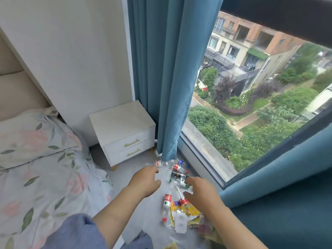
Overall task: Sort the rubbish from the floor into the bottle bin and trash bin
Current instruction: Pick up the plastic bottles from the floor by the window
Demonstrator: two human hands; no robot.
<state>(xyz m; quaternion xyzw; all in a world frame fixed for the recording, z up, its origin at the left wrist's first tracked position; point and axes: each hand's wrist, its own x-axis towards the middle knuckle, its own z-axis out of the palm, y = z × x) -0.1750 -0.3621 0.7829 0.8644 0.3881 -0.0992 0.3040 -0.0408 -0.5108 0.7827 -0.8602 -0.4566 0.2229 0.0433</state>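
Bedroom floor [125, 175], narrow strip between bed [45, 177] and window [251, 108], nightstand [122, 130] at the far end by the blue curtain [170, 87]. Rubbish is scattered along the window side of the floor. A clear bottle [158, 163] lies at the curtain hem, and dark-label bottles [177, 174] just beyond the fingertips. A red-label bottle [166, 202] lies between the two wrists. Yellow wrappers [193, 211] and a white blister tray [180, 222] lie at the near end, partly under the right forearm. Loose caps, e.g. the green cap [170, 180], are mixed in. Neither bin is in view. Left hand [145, 180] and right hand [201, 193] both reach out over the pile, fingers loosely curled, nothing held. Handling guess: the bottles look empty, so light, thin-walled and crushable. They will probably roll and slip. Grip around the labelled mid-body or at the neck. Wrappers are soft and crinkly, so pinch an edge. The tray is stiff and light. Caps need a fingertip pinch. Closest pick is the red-label bottle, just beside the right hand on its inner side. The clear bottle lies just past the left fingertips.
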